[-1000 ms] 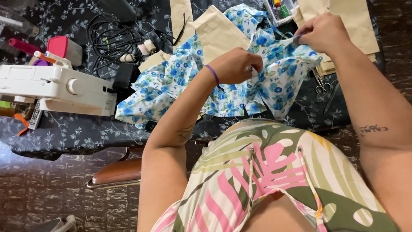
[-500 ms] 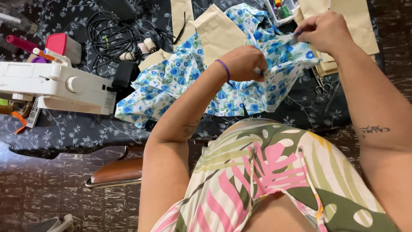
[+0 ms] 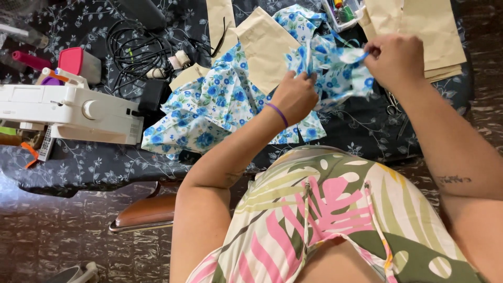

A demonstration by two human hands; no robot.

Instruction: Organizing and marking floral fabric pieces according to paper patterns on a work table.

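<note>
Left hand: the left hand [image 3: 295, 97] is closed, pinching a fold of the blue flowered cloth [image 3: 225, 105] just above the table.
Right hand: the right hand [image 3: 394, 58] is closed too, gripping the far end of the same strip, pulled taut between both hands.
Cloth: most of it lies bunched on the dark patterned tablecloth [image 3: 94, 162], partly over the tan paper patterns [image 3: 267, 44].
Nearby: white sewing machine [image 3: 68, 110] to the left, tangled black cables [image 3: 133, 52], scissors [image 3: 393, 105] under the right wrist.
Risk: I judge a hard tug could stretch or tear the thin strip, or drag the pile onto the scissors.
</note>
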